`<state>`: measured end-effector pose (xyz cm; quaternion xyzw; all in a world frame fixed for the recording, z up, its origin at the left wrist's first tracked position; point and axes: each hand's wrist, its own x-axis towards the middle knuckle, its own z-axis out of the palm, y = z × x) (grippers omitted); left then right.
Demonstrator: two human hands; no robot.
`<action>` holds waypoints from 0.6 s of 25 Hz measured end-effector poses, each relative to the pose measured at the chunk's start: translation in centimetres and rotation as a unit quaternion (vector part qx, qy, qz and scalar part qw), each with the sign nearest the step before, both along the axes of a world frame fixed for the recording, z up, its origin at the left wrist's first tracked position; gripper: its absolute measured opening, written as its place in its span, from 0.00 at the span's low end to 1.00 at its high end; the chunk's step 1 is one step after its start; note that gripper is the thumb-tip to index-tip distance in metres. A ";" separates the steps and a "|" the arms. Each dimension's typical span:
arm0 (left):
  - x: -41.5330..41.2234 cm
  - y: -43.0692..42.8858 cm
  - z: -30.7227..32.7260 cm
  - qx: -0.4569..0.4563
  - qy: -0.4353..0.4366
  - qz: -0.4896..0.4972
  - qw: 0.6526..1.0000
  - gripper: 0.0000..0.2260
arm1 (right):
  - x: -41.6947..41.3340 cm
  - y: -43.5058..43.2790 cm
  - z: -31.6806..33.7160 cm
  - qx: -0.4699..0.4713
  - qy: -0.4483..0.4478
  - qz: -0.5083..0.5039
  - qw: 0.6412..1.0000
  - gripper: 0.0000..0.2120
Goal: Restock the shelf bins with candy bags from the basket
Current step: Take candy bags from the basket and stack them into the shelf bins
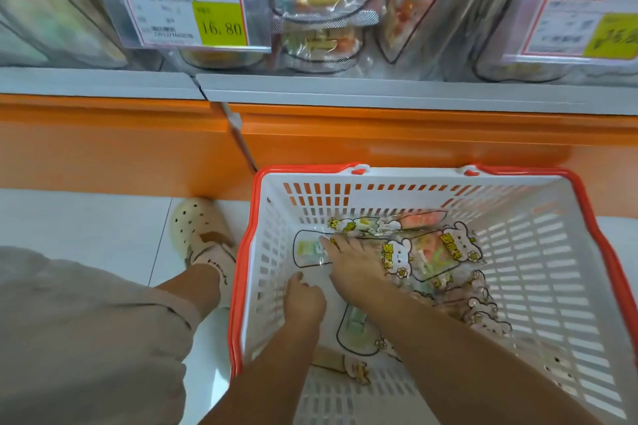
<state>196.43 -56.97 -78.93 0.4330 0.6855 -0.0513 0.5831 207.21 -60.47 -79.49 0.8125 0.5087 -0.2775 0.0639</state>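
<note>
A white basket with an orange rim (587, 217) stands on the floor in front of the shelf. Several clear candy bags with cartoon bear prints (428, 252) lie in its bottom. My right hand (348, 259) reaches in and rests on a clear bag (307, 250) at the basket's left side, fingers stretched over it. My left hand (303, 298) is lower in the basket beside that bag, fingers curled and thumb up; nothing shows plainly in its grip. Clear shelf bins (321, 10) holding candy bags stand above.
The bins carry price tags (183, 10) on their fronts. A grey shelf edge (379, 93) and an orange base panel (103, 148) lie between bins and floor. My foot in a cream clog (200, 228) stands on the white tiles left of the basket.
</note>
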 end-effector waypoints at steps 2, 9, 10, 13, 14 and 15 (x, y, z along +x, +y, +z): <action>-0.4 -0.2 0.0 -0.009 -0.006 -0.004 1.000 0.24 | -0.7 0.2 -0.3 0.006 -0.046 0.004 0.999 0.31; 0.3 -0.2 2.2 0.026 -0.087 0.144 0.985 0.06 | 0.8 -0.6 2.1 0.041 -0.001 -0.042 0.998 0.11; 0.6 -0.3 3.1 0.023 -0.101 0.164 0.981 0.03 | 1.1 -1.4 2.6 0.072 0.019 -0.080 0.994 0.09; 0.9 -0.4 5.1 -0.069 -0.185 0.225 0.954 0.20 | 1.4 -4.3 3.2 0.156 0.140 -0.188 0.960 0.10; 0.9 -0.3 5.7 -0.127 -0.221 0.249 0.934 0.24 | 1.3 -5.4 3.0 0.180 0.189 -0.181 0.948 0.11; 0.6 -0.1 5.9 -0.174 -0.238 0.257 0.921 0.26 | 1.1 -6.2 2.8 0.193 0.215 -0.154 0.945 0.14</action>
